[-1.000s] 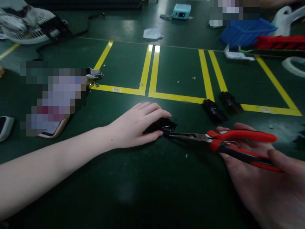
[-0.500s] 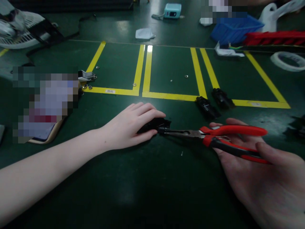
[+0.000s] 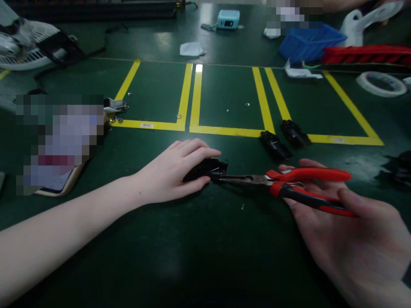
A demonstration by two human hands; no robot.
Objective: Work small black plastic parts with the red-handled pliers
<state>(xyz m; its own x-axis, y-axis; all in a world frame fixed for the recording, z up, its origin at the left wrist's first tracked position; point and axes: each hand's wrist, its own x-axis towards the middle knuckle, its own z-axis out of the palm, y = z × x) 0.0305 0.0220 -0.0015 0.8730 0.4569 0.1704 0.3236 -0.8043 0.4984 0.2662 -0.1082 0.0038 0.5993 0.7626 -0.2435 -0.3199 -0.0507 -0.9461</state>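
My left hand [image 3: 175, 171] lies over a small black part [image 3: 205, 168] on the green table and pins it down with fingers and thumb. My right hand [image 3: 346, 231] holds red-handled needle-nose pliers [image 3: 289, 185], palm up, thumb over the lower handle. The plier tips touch the right end of the black part. Two more black parts [image 3: 274, 144] [image 3: 294, 132] lie just beyond the pliers, on the yellow tape line.
Yellow tape lines [image 3: 224, 130] mark boxes on the table, with small washers [image 3: 247, 104] scattered inside. A phone [image 3: 58, 182] lies at the left, a fan [image 3: 22, 47] behind it. A blue bin [image 3: 308, 42], red item [image 3: 366, 54] and tape roll [image 3: 382, 83] sit far right.
The view has shifted slightly; both hands, the pliers and the black part keep the same pose relative to each other.
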